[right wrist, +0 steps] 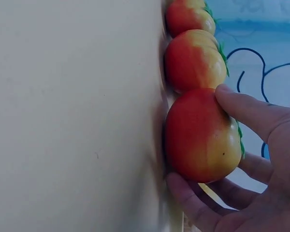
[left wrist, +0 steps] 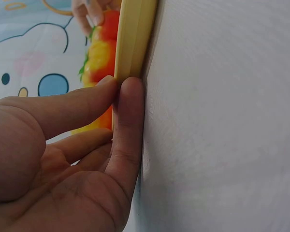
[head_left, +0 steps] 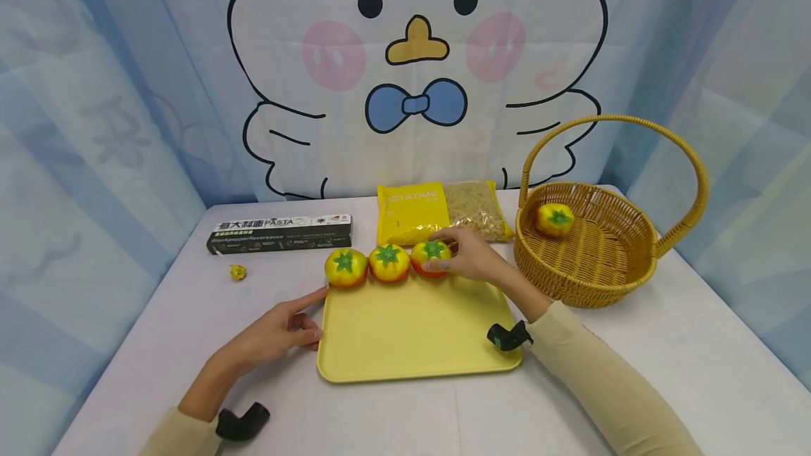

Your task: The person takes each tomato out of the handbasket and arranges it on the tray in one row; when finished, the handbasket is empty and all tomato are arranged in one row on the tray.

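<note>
Three red-and-yellow toy tomatoes with green star-shaped tops stand in a row along the far edge of the yellow tray (head_left: 418,336). My right hand (head_left: 465,253) grips the rightmost tomato (right wrist: 200,137), thumb on one side and fingers around the other. Beside it are the middle tomato (head_left: 389,263) and the left tomato (head_left: 346,268). At the tray's left side, my left hand (head_left: 272,333) pinches the rim between thumb and finger, as the left wrist view shows. One more tomato (head_left: 555,219) lies in the wicker basket (head_left: 586,294) on the right.
Behind the tray lies a yellow pasta bag (head_left: 412,213), and a black-and-white pasta box (head_left: 281,234) is at the back left. A small yellow crumpled piece (head_left: 237,272) sits before the box. The basket's tall handle (head_left: 687,160) arches upward. A printed curtain (head_left: 418,146) hangs behind.
</note>
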`<move>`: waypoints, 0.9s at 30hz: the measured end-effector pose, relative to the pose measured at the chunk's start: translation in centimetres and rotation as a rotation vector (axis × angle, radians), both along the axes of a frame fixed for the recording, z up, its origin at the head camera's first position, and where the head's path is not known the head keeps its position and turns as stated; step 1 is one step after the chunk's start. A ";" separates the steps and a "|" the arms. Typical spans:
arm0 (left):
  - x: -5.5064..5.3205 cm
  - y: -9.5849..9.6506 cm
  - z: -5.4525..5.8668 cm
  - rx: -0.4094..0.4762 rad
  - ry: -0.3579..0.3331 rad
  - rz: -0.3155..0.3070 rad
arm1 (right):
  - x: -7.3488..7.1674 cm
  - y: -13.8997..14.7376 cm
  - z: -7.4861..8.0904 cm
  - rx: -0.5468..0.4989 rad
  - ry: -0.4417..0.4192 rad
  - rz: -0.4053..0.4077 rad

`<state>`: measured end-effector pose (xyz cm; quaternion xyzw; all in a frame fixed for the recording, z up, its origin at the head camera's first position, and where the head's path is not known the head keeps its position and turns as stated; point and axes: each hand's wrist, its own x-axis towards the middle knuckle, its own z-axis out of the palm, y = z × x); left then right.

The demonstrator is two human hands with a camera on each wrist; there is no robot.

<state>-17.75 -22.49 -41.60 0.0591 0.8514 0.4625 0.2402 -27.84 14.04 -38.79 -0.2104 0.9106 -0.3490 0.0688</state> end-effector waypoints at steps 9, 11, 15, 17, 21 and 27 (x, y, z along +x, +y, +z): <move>0.0 0.0 0.2 -0.005 0.002 -0.005 | 0.1 -0.1 -0.1 0.013 0.014 -0.021; 0.0 0.0 0.1 -0.003 0.000 -0.004 | 0.2 -0.1 -0.1 0.006 0.014 -0.024; 0.1 0.0 0.1 -0.006 -0.004 0.000 | 0.2 -0.1 -0.3 -0.013 0.017 -0.030; 0.1 0.1 0.1 -0.010 -0.005 0.004 | 0.2 -0.2 -0.4 -0.019 0.016 -0.035; 0.2 0.1 0.3 -0.018 -0.003 0.009 | 0.2 -0.2 -0.6 -0.022 0.010 -0.042; 0.1 0.2 0.2 -0.021 -0.006 0.012 | 0.3 -0.2 -0.6 -0.018 0.009 -0.045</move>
